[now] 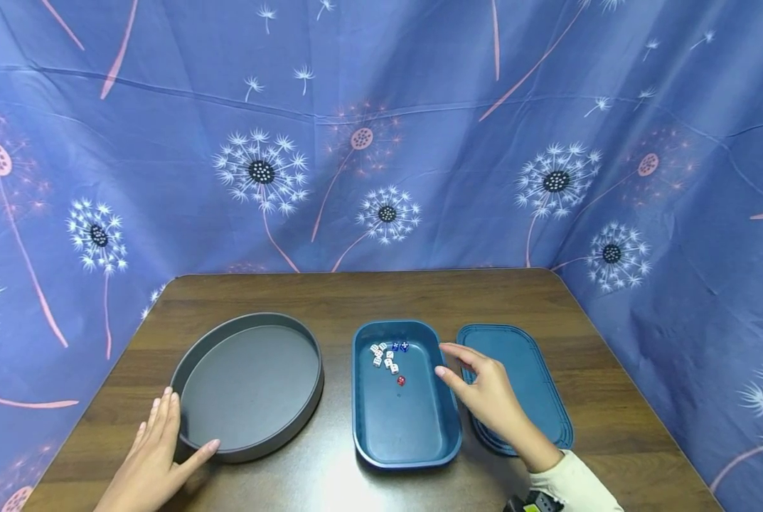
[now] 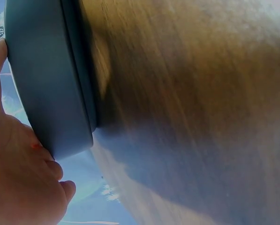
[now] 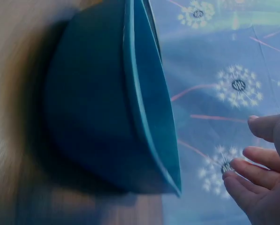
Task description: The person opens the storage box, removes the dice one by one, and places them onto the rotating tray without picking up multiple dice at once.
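Wood table [image 1: 355,291] | blue dandelion cloth [image 1: 381,142] behind | hands: left [image 1: 157,455] touches round tray [image 1: 253,323], right [image 1: 490,391] relaxed, empty

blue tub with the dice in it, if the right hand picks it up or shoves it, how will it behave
The blue tub looks like rigid moulded plastic, so it should probably hold its shape. Its broad flat base and low walls suggest it would slide on the smooth table rather than tip. The small dice lie loose at its far end and would likely skitter if it tilts.

Open lane between round tray [image 1: 253,384] and blue box [image 1: 403,398] — lid [image 1: 515,377] just right.
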